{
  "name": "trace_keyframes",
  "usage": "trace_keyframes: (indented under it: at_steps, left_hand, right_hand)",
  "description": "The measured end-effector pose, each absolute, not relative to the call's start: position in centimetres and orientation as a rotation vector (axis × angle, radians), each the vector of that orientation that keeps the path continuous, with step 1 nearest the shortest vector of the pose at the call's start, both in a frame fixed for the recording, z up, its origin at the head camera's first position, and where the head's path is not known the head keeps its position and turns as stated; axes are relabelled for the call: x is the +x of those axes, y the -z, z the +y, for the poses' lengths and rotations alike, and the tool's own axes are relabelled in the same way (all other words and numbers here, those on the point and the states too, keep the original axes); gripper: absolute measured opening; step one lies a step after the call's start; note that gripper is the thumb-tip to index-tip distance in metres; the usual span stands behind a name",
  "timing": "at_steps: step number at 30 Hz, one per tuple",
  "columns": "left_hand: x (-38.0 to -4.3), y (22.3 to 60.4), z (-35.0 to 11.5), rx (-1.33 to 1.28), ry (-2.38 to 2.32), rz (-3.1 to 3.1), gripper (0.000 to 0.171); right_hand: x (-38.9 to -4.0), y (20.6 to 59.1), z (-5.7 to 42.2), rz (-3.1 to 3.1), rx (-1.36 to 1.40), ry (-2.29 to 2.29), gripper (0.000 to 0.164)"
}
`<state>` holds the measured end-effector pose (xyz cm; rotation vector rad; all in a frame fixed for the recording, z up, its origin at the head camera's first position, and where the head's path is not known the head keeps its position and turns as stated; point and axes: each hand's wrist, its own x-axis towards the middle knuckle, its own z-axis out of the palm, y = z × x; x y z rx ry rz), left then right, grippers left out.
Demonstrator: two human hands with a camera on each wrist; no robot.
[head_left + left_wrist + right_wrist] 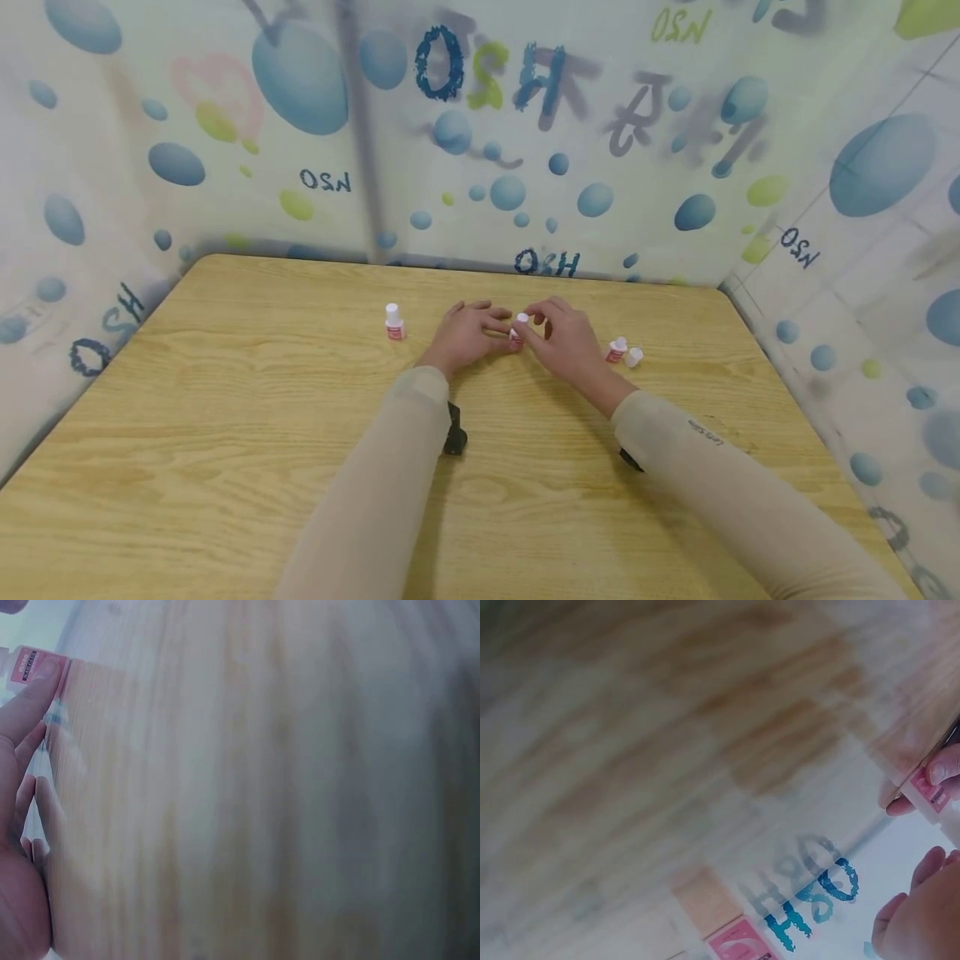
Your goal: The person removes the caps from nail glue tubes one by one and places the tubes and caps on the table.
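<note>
A small white bottle with a pink label [516, 340] stands upright on the table between the two hands. My left hand [467, 335] lies low beside it and holds its lower body between thumb and a finger; in the left wrist view a fingertip presses on the label [34, 666]. My right hand [567, 340] pinches the white cap [522, 317] at the top with thumb and forefinger. The right wrist view shows left fingers [943, 766] on the bottle, while the cap there is out of frame.
A second, capped bottle [395, 325] stands left of the left hand. Right of the right hand stands another bottle [617, 351] with its narrow top bare, and a loose white cap [634, 357] lies beside it. A patterned curtain [465, 183] borders the wooden table [225, 433].
</note>
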<state>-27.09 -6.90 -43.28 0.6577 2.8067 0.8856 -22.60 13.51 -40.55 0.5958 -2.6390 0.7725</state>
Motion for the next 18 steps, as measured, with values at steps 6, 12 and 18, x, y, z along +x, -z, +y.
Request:
trace_keyframes:
  at_steps: [6,12,18]
  left_hand:
    - [-27.09,43.22,-6.88,0.656,-0.898,2.8,0.047]
    - [-27.13,43.12,-6.85,0.658,-0.886,2.8,0.046]
    - [-26.99,43.02,-6.99,0.68,-0.861,2.809,0.044]
  right_hand:
    - [-22.55,40.31,13.4,-2.709,0.567,-0.787,0.027]
    - [-22.65,40.14,13.52,-2.725,0.655,-0.847,0.02]
    - [-22.89,40.0,13.56,-2.74,0.707,-0.897,0.023]
